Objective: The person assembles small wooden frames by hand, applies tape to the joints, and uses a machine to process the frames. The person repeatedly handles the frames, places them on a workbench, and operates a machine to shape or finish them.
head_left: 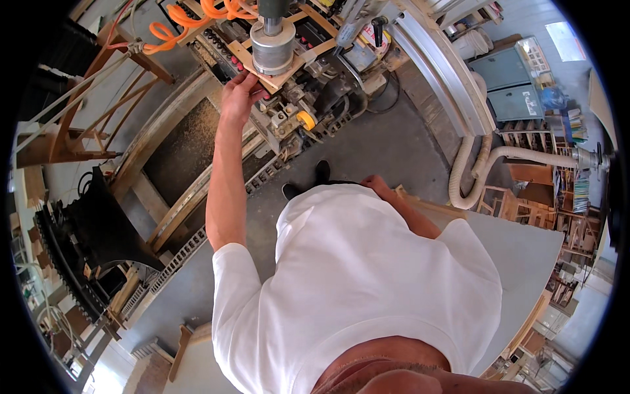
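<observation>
Landmark: silver cylinder [272,52]. Wooden board [283,79] sat directly under it, apparently as backing. Left hand [241,97] was at the cylinder's near-left side, fingers touching the board's edge, presumably to steady it; whether they gripped could not be told. Right hand [377,186] was well apart, near-right of the cylinder, beside the white shirt [374,262]; closure unclear, seemingly unneeded. Yellow knob [306,120] stood near-right of the cylinder, probably for easy reach.

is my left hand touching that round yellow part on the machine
Apart. The head view shows a plain gap: the left hand is up and left of the round yellow part, with metal machine parts visible between them.
</observation>
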The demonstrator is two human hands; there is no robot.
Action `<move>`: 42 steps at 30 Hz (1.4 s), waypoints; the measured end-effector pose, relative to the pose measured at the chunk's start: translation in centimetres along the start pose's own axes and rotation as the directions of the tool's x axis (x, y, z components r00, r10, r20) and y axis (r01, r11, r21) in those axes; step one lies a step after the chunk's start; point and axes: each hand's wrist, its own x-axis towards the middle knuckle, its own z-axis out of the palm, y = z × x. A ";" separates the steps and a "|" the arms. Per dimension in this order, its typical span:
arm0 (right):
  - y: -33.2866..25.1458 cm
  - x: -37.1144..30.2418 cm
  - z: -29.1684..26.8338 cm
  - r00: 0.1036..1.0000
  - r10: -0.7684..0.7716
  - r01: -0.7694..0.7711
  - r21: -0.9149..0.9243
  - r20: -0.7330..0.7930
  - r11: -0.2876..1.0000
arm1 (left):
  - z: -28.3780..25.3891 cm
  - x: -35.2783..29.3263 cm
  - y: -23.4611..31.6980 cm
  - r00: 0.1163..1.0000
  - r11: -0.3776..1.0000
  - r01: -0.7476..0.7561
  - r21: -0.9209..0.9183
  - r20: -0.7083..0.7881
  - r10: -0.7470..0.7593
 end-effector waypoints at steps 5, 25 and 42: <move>0.2 0.5 0.2 1.000 0.027 -0.027 0.001 0.013 1.000 | -1.5 1.0 -0.9 0.998 1.000 -0.008 0.023 0.063 0.007; 2.6 0.6 -1.1 0.978 -0.192 0.197 -0.050 0.081 0.979 | 2.2 -1.8 -2.8 0.891 0.772 -0.277 0.573 -0.147 0.429; -1.2 2.9 -1.1 0.973 -0.121 0.154 -0.158 0.197 0.975 | 2.6 -3.8 -0.3 0.901 0.535 -0.221 0.816 -0.039 0.433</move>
